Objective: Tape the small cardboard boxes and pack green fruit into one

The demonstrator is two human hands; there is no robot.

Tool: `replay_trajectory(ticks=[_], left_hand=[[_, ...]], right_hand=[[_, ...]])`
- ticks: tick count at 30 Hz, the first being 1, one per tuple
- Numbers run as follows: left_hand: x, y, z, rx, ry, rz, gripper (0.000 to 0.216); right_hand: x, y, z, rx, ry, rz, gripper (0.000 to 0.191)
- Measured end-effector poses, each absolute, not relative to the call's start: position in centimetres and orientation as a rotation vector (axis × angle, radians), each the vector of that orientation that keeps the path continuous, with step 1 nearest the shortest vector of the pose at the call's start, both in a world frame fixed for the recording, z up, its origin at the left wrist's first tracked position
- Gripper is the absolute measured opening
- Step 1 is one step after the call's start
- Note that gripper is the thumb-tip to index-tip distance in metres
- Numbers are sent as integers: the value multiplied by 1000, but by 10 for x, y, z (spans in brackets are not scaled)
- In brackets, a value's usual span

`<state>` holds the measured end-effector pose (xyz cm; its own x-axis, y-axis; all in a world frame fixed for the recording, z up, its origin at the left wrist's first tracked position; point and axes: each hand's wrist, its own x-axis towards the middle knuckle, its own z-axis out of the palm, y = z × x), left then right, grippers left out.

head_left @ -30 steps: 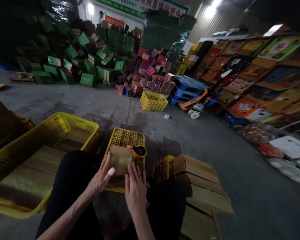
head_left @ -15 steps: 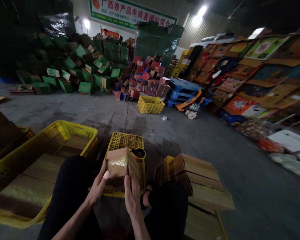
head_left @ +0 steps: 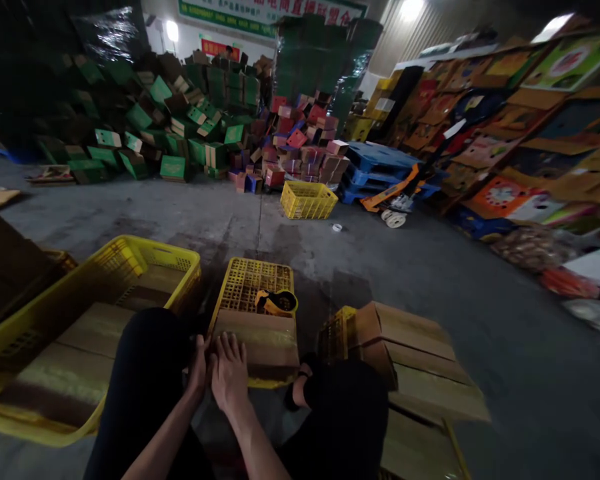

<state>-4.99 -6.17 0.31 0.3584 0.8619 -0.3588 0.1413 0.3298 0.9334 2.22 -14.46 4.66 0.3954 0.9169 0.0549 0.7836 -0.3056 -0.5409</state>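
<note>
Far left, see dark cardboard (head_left: 5, 267) cut off by the edge, then a long yellow crate (head_left: 55, 437), also cut off, with closed boxes (head_left: 65, 377) inside, partly hidden behind a dark trouser leg (head_left: 140, 380). Next, find the left hand (head_left: 199, 370) edge-on just beside the left end of the cardboard box (head_left: 270, 337); cannot tell its grip, nor any contact with the box. Then see the right hand (head_left: 229, 377) laid flat with fingers slightly apart over the near left part of the box, hiding that corner and grasping nothing. Find the box on the near part of a gridded yellow crate (head_left: 245, 273), beside a black-and-yellow tool (head_left: 277, 302) too dim for detail. Further right, notice stacked boxes (head_left: 425, 363), partly behind the other knee (head_left: 353, 393) and cut off below, and blurred cartons (head_left: 555, 133) at the edge
</note>
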Motion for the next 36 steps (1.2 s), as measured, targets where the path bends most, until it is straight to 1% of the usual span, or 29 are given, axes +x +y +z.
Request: replay_trajectory(ticks=[3,7,12,15,20,23,27,33,36], left_hand=[[-54,-72,-2,1331,1091,664,73],[-48,-82,-13,1860,928,667,73],[-43,-91,-19,2360,1034,533,64],[-45,-98,-18,2550,1052,567,65],[-39,-107,-19,2699,1042,658,69],[-25,-111,-15,2746,949,640,62],[10,-119,-5,2779,674,594,52],[64,-130,2,2811,455,529,52],[78,-132,1,2831,365,469,53]], right_hand=[[24,-144,37,-2165,-1474,378,46],[48,-164,41,-2209,-1493,365,49],[90,-210,46,-2432,-1369,251,52],[113,-233,38,-2542,-1245,145,56],[125,-244,15,-2524,-1040,-24,65],[124,-242,6,-2437,-990,-58,68],[126,-243,4,-2317,-881,-7,69],[128,-246,5,-2203,-691,186,76],[127,-246,-1,-2243,-702,151,74]])
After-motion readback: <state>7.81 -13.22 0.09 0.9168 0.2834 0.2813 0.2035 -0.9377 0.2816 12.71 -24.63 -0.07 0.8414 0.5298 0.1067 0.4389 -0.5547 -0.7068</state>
